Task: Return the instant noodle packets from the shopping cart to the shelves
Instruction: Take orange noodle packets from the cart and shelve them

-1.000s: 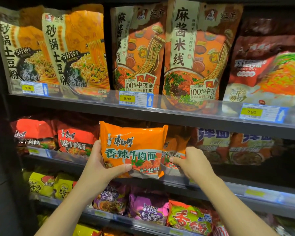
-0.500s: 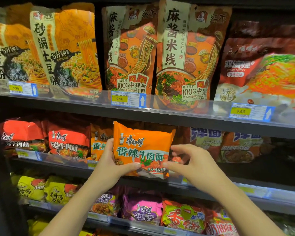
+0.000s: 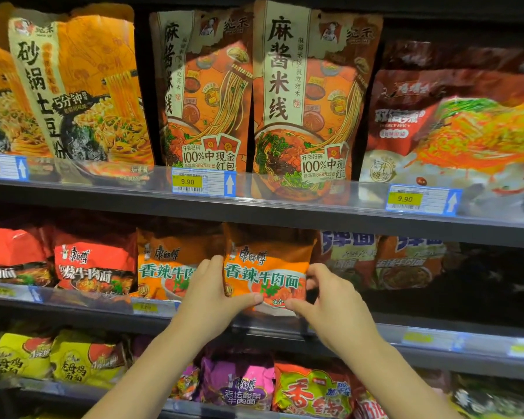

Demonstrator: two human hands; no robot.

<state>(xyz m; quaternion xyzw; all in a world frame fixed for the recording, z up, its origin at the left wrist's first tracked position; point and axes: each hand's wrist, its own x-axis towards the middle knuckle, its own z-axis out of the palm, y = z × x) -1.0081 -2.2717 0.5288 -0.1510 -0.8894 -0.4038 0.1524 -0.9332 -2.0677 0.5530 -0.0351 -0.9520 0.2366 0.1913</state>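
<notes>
The orange noodle packet (image 3: 265, 267) has moved onto the shelf (image 3: 436, 337), between both hands.

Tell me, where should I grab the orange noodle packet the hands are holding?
Grab the orange noodle packet by its lower side edges, coming from the front. It stands upright facing out, and its top sits tucked under the upper shelf. The left hand and right hand hold it there.

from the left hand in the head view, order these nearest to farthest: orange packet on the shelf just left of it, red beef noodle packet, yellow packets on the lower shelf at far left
1. Orange packet on the middle shelf, right beside the left hand.
2. Red beef noodle packet, farther left on the same shelf.
3. Yellow packets, on the shelf below, far left.
</notes>
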